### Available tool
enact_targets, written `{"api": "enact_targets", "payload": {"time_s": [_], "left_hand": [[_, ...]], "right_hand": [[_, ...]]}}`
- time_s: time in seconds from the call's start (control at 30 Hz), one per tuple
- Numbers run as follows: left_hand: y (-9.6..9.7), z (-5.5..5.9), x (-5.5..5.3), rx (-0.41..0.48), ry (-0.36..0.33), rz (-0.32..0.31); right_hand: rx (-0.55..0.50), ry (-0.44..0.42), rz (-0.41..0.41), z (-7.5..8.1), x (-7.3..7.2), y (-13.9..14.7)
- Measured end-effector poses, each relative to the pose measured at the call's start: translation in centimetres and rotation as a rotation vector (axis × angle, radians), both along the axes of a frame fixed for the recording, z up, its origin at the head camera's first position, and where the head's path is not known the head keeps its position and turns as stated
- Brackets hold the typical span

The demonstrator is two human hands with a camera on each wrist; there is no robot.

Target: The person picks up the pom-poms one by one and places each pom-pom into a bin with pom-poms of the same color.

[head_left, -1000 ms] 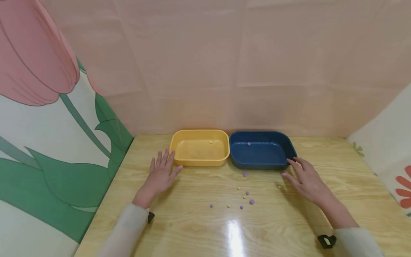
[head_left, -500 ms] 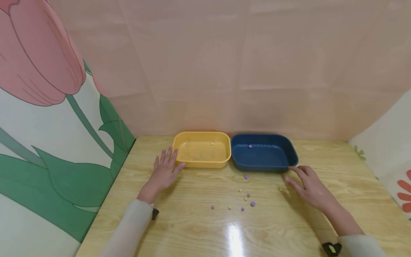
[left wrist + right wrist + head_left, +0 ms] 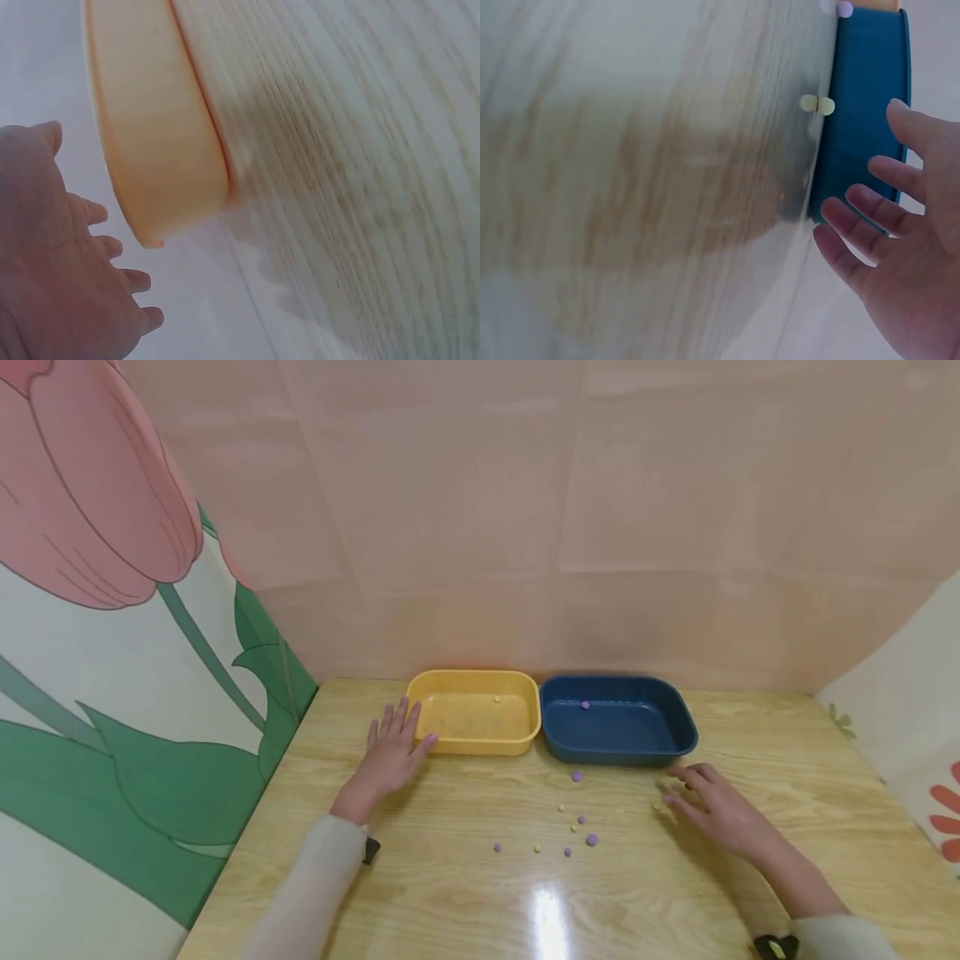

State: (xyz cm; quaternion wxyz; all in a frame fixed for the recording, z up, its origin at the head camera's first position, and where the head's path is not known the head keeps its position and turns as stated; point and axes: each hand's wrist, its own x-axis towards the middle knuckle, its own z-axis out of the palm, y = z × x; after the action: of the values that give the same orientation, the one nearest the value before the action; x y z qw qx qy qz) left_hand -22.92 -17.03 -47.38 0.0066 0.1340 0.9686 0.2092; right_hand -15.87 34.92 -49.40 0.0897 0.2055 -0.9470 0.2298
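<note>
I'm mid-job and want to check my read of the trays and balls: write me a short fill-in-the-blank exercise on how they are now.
In the head view, the blue tray is on the ____ of the yellow tray.
The ball inside the blue tray is ____.
The loose ball nearest the right hand is ____.

Missing words: right; purple; yellow.
</note>
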Motion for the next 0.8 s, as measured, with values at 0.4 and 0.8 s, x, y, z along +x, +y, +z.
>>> {"api": "enact_targets", "payload": {"time_s": [0.4, 0.8], "left_hand": [[0.5, 0.1, -0.8, 0.012, -0.022, 0.012], [0.8, -0.3, -1.5, 0.035, -0.048, 0.03]], "right_hand": [[-0.007, 0.075, 0.1, -1.4, -0.1, -0.1], [0.016, 0.139, 0.161, -1.8, -0.5, 0.1]]}}
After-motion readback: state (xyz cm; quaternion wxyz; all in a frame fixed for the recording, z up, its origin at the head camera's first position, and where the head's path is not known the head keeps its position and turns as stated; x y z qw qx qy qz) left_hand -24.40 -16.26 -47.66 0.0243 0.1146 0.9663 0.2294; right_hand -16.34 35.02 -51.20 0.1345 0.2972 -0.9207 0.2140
